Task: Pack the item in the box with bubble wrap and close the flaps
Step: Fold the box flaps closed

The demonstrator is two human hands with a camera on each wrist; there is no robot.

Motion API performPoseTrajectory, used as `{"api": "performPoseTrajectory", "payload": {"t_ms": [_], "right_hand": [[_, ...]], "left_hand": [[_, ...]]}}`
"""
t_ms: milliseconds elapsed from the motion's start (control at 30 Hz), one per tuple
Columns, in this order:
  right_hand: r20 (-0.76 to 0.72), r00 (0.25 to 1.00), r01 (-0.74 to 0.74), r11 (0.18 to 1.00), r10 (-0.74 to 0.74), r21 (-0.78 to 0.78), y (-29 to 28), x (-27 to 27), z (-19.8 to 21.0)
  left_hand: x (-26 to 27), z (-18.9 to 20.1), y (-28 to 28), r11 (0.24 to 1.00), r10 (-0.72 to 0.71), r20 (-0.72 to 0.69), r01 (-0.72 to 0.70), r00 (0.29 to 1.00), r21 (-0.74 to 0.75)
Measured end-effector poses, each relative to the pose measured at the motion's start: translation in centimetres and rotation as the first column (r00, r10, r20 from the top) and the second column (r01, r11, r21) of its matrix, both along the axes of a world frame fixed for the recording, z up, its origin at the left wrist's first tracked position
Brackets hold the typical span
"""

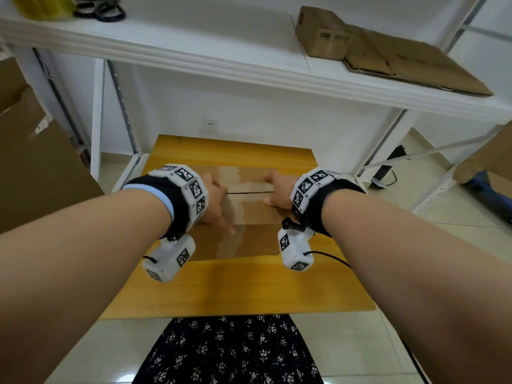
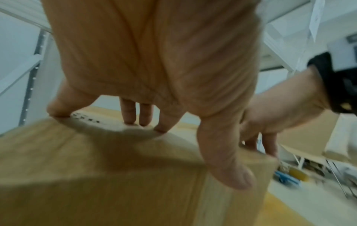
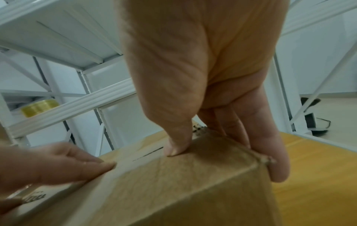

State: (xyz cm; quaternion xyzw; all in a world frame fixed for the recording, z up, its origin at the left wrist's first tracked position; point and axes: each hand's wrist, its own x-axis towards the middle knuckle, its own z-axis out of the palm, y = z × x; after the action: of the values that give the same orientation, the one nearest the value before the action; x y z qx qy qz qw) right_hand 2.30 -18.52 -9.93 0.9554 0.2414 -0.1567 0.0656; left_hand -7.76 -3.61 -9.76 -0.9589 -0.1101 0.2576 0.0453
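Observation:
A brown cardboard box (image 1: 249,212) stands on the yellow wooden table (image 1: 235,286). Its top flaps are folded down and meet at a thin dark seam (image 1: 249,192). My left hand (image 1: 219,200) lies on the left part of the top, its spread straight fingertips (image 2: 127,120) touching the cardboard (image 2: 96,175) and its thumb over the near edge. At the box's right end is my right hand (image 1: 279,189): the thumb (image 3: 177,146) presses on the top (image 3: 183,191) and the fingers (image 3: 270,152) run straight down the right side. Item and bubble wrap are hidden.
A white metal shelf (image 1: 249,65) hangs over the table's far side. It carries a small cardboard box (image 1: 324,34), a flattened carton (image 1: 415,65) and a yellow tape roll (image 3: 38,107). Large cardboard sheets (image 1: 36,162) stand to the left.

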Motion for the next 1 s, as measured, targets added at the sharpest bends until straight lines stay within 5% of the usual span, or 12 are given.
{"api": "performPoseTrajectory", "payload": {"t_ms": [367, 800, 1000], "right_hand": [[-0.142, 0.989, 0.056, 0.987, -0.034, 0.152, 1.5, 0.5, 0.1], [0.001, 1.0, 0.007, 1.0, -0.007, -0.004, 6.7, 5.1, -4.4], [-0.027, 0.999, 0.031, 0.987, -0.027, 0.158, 7.3, 6.8, -5.1]], "left_hand": [[1.9, -1.7, 2.5, 1.0, 0.003, 0.137, -0.005, 0.991, 0.015], [7.7, -4.1, 7.7, 0.997, 0.042, 0.173, -0.032, 0.984, -0.064], [9.2, -4.2, 8.7, 0.999, 0.006, 0.197, 0.001, 0.98, -0.035]]}}
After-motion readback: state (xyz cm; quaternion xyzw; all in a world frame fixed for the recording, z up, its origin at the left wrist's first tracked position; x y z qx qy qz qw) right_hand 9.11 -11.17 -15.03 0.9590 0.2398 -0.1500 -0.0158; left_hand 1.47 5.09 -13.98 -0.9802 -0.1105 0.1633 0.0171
